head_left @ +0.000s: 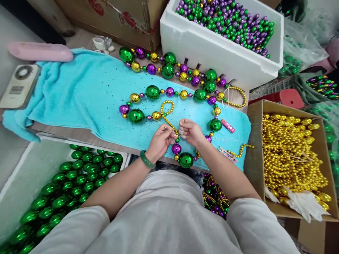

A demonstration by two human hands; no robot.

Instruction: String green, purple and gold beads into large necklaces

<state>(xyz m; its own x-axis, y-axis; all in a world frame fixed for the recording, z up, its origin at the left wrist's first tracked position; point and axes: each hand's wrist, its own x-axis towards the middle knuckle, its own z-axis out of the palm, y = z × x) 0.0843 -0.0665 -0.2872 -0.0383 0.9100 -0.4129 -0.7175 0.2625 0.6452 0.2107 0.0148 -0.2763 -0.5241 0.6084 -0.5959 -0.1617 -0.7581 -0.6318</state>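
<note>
My left hand (163, 138) is closed, fingertips pinching a thin white string beside a short chain of small gold beads (167, 121). Close by on its right, my right hand (189, 132) is also closed, with thumb and fingers pinched on the string near the chain's lower end. Around both hands lies a loop of green, gold and purple beads, the bead necklace (152, 92), on a turquoise towel (95, 91). A large green bead (186, 159) rests just below my hands. Exactly how the string runs between the fingers is partly hidden.
A foam box (219, 53) of small beads stands behind a second bead strand (168, 71). Gold bead chains fill a cardboard box (253, 141) at right; a foam bin (16, 180) of green beads is at left. Thread snips (227, 154) and a pink lighter (228, 126) lie nearby.
</note>
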